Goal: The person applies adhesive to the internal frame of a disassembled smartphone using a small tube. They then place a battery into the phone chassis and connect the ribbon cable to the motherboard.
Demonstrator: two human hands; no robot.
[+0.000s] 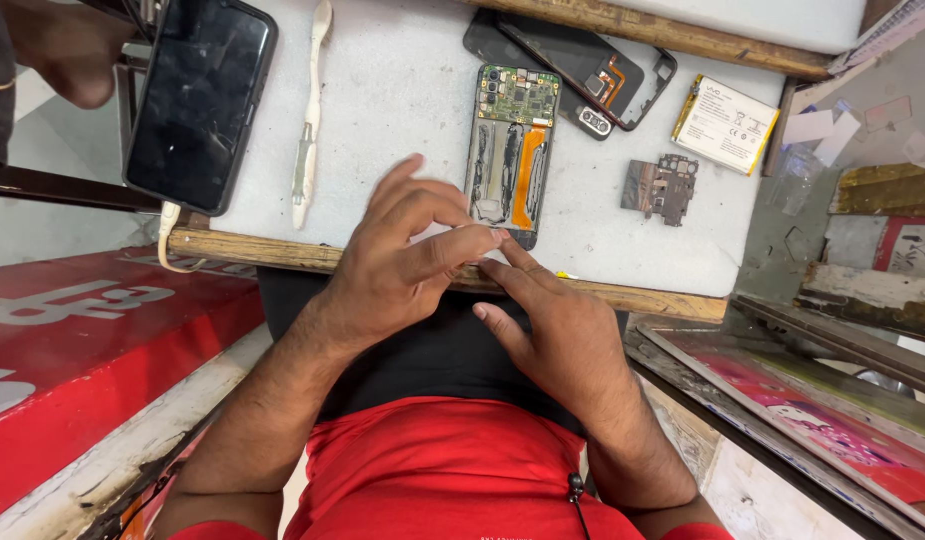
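Both hands meet at the near edge of the worktop (402, 70). The left hand (402, 265) has its fingers bent, and its fingertips press together with the fingertips of the right hand (552, 330). Something small and pale may be pinched between them, but it is too hidden to tell what it is. The right hand lies flat, with its fingers pointing up at the left hand.

Just past the fingertips lies an opened phone (512, 150). It has no back on. You can see a green board at its far end and an orange strip running down its middle. Its near end almost touches the left fingers.

Farther back is the black back cover (582, 65) of the phone. To the right of it lies a white and yellow battery (724, 124). A small dark metal plate (662, 187) sits near the battery.

On the left side lies a white toothbrush (309, 120). Next to it is a black phone (200, 100) with a white cable (168, 235) plugged in.
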